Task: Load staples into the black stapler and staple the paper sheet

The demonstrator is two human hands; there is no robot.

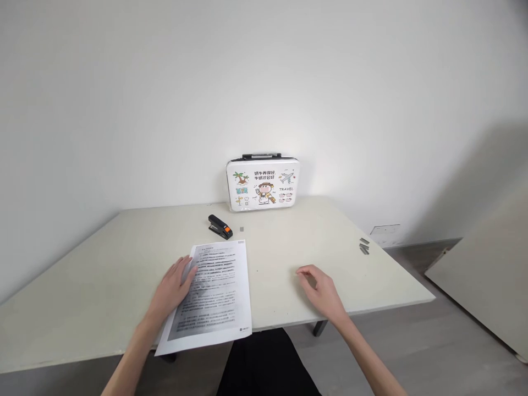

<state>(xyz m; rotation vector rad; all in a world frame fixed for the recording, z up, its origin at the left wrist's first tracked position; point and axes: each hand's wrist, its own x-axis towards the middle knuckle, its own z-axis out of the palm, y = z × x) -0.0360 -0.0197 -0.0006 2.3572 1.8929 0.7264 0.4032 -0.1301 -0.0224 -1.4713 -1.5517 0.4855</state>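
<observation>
A sheet of printed paper lies on the table, its near edge hanging slightly over the front. My left hand rests flat on its left side with the fingers stretched out. To the right of the paper, my right hand is low over the tabletop, fingers curled and thumb tip close to the index finger; nothing shows in it. A black stapler with an orange patch sits just beyond the paper's top edge. Beside it lies a small grey piece.
A white case with cartoon prints and a black handle stands against the wall. Several strips of staples lie near the right edge of the pale table. A white panel stands on the floor at right.
</observation>
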